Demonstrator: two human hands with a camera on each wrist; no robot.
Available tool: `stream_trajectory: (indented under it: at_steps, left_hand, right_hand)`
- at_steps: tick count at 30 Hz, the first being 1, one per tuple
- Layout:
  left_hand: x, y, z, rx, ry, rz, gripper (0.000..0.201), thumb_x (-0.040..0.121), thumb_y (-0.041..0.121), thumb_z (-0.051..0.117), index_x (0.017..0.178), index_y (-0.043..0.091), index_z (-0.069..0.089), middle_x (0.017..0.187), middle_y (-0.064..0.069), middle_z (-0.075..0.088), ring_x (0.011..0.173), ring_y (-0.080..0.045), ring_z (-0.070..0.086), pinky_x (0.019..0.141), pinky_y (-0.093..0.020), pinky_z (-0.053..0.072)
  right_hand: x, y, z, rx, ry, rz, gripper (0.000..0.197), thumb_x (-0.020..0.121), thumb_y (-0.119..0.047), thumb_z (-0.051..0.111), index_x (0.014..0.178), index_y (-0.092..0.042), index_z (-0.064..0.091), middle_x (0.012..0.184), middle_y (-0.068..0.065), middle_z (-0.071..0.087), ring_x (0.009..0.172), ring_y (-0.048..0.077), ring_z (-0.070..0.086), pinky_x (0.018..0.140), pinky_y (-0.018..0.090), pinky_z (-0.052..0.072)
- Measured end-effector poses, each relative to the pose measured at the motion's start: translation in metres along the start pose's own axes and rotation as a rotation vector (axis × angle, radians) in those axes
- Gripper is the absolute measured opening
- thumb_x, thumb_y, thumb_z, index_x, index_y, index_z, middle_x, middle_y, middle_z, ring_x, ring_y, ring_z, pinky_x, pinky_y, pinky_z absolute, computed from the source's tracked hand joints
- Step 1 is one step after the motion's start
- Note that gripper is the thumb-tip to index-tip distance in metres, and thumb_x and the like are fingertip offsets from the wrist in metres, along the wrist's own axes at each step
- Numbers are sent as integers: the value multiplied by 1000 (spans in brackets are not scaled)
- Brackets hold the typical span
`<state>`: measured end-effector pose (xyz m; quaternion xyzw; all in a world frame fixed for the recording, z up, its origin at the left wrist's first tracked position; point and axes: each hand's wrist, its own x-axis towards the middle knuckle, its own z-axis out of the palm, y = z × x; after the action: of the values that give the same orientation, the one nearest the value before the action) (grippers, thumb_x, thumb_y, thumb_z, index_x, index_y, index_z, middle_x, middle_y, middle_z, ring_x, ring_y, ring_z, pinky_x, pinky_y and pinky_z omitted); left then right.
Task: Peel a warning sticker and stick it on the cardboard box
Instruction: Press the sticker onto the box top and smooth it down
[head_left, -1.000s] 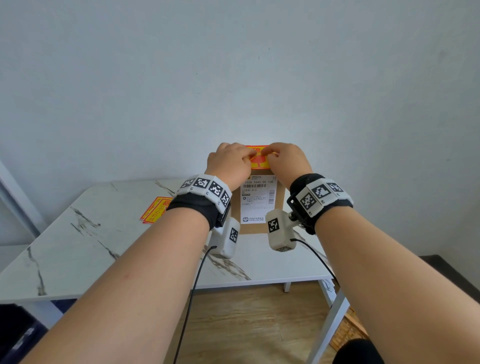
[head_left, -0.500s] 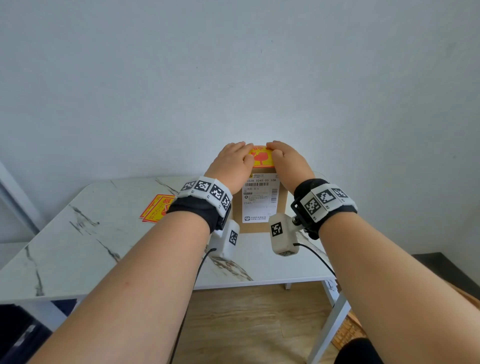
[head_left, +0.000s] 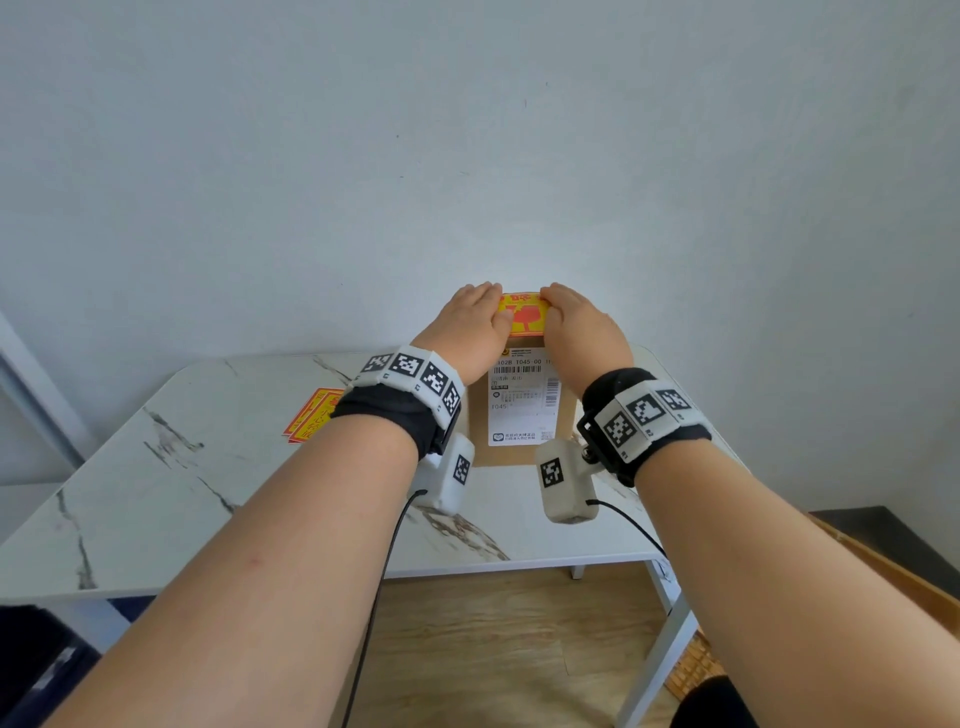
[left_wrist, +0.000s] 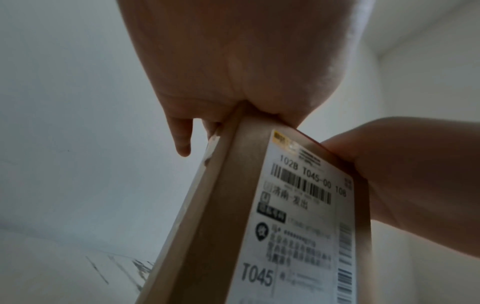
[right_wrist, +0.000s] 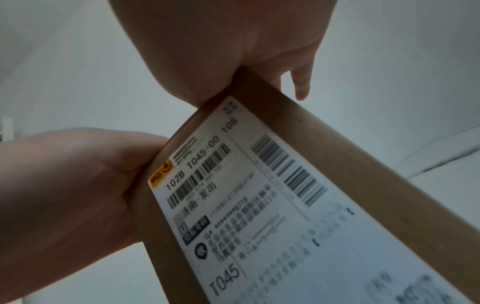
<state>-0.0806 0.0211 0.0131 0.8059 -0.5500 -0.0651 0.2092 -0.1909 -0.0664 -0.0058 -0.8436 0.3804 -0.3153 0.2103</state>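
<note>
A tall brown cardboard box (head_left: 511, 456) stands upright on the marble table (head_left: 156, 467), its white shipping label (head_left: 524, 400) facing me. A yellow and red warning sticker (head_left: 525, 318) lies on the box's top face. My left hand (head_left: 475, 312) presses flat on the sticker's left part and my right hand (head_left: 569, 312) on its right part. The left wrist view shows my left palm (left_wrist: 233, 61) on the top edge of the box (left_wrist: 207, 226), fingers hanging past it. The right wrist view has my right palm (right_wrist: 233, 41) on the box (right_wrist: 337, 144) likewise.
Spare yellow and red sticker sheets (head_left: 311, 415) lie on the table to the left of the box. A pale wall rises just behind the box. The table's front edge and a white leg (head_left: 660, 639) stand over a wooden floor.
A second ago both hands held the sticker with curled fingers over the box top. Now the fingers lie flattened and press the sticker down on the top face.
</note>
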Motion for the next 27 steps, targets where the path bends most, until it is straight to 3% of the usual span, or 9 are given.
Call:
stream_trajectory:
  at_steps: [4, 7, 10, 13, 16, 19, 21, 23, 27]
  left_hand:
    - [-1, 1, -1, -105, -16, -14, 55, 105, 30, 20, 157, 11, 10, 165, -1, 2, 153, -14, -3, 122, -29, 0]
    - [1, 1, -3, -191, -22, -31, 56, 106, 28, 23, 157, 11, 9, 165, 0, -1, 153, -13, -7, 121, -28, -2]
    - [3, 1, -1, -221, -2, -38, 55, 105, 27, 23, 156, 10, 12, 165, 0, 1, 153, -13, -6, 121, -29, -1]
    - [3, 2, 1, -213, 33, -28, 53, 105, 25, 23, 155, 9, 17, 165, -2, 10, 153, -14, 3, 122, -29, 4]
    - [3, 3, -3, -192, 14, -29, 52, 104, 23, 25, 154, 9, 22, 163, -3, 17, 151, -15, 12, 120, -29, 11]
    - [7, 5, -11, -168, 26, -67, 50, 98, 25, 36, 147, 13, 37, 151, -5, 39, 137, -20, 38, 107, -31, 33]
    - [9, 8, -12, -123, 74, -92, 45, 93, 28, 40, 135, 12, 45, 136, -6, 48, 126, -22, 44, 100, -35, 39]
    - [7, 11, -8, -85, 109, -93, 40, 93, 29, 37, 127, 10, 46, 129, -7, 47, 122, -22, 41, 98, -37, 39]
    - [4, 10, 1, -24, 107, -38, 49, 97, 30, 27, 142, 14, 39, 144, -5, 42, 135, -22, 32, 109, -39, 34]
  right_hand:
    - [-4, 3, -6, 246, -12, 51, 44, 101, -21, 30, 142, -16, 47, 154, -2, 39, 139, 18, 39, 115, 38, 31]
    - [-7, 2, -7, 389, -37, 70, 46, 97, -28, 45, 141, -15, 49, 156, -3, 35, 141, 15, 36, 116, 36, 29]
    - [-11, 3, -5, 403, -33, 63, 58, 90, -38, 58, 143, -17, 46, 156, -5, 33, 141, 12, 35, 115, 32, 29]
    - [-10, 3, -7, 436, -50, 64, 56, 91, -32, 58, 142, -15, 46, 154, -2, 35, 138, 14, 38, 113, 34, 32]
    - [-1, -2, -11, 399, -45, 99, 38, 91, -24, 53, 128, -13, 55, 136, 3, 49, 113, 18, 54, 91, 30, 45]
    - [10, -7, -17, 218, 12, 86, 23, 92, -25, 48, 108, -14, 62, 118, 5, 55, 95, 18, 56, 75, 28, 42]
    - [16, -9, -17, 166, -22, 83, 26, 92, -21, 46, 112, -15, 62, 121, 5, 56, 101, 21, 58, 76, 29, 42]
    - [17, -10, -12, 175, -104, 97, 37, 93, -17, 41, 126, -15, 57, 133, 6, 54, 113, 23, 57, 84, 29, 43]
    - [14, -8, -8, 194, -119, 91, 43, 97, -17, 35, 137, -14, 50, 142, 7, 47, 123, 22, 50, 92, 27, 37]
